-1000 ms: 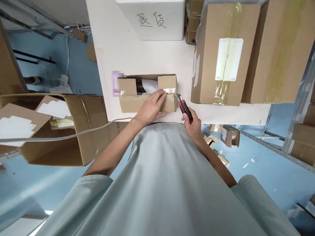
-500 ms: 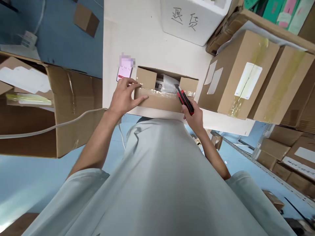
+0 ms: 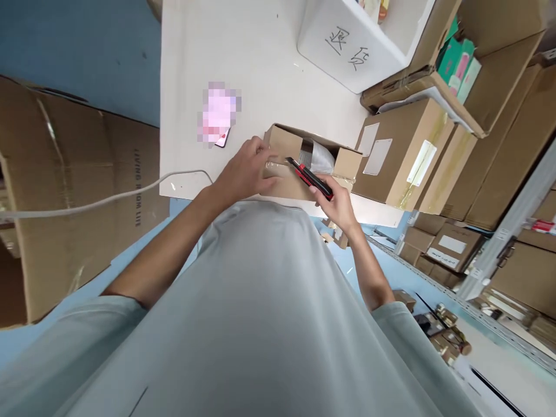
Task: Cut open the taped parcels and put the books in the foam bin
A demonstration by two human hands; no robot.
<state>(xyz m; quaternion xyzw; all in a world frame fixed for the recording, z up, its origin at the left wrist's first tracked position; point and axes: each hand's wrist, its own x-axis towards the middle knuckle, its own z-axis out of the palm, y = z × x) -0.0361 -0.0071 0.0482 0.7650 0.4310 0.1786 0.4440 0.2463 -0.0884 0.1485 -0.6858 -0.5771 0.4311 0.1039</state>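
A small cardboard box (image 3: 291, 184) stands near the front edge of the white table, its top partly open. Between its end flaps a clear plastic bag (image 3: 322, 157) shows inside; what else it contains is mostly hidden. My left hand (image 3: 248, 169) grips the box's left end, thumb on the front and fingers at the top edge, slightly blurred. In my right hand (image 3: 336, 202) is a red and black utility knife (image 3: 313, 180). Its blade points left, over the opening near the left flap.
A phone (image 3: 221, 139) lies on the table (image 3: 256, 46), left of the box. A white foam bin (image 3: 347, 49) stands at the back, with taped cartons (image 3: 391, 153) to the right. A cable (image 3: 108, 198) runs in from the left, across a large carton (image 3: 87, 179).
The view has shifted and turned. The knife tip has moved left across the box opening, closer to my left hand. My left hand stays at the box's left end.
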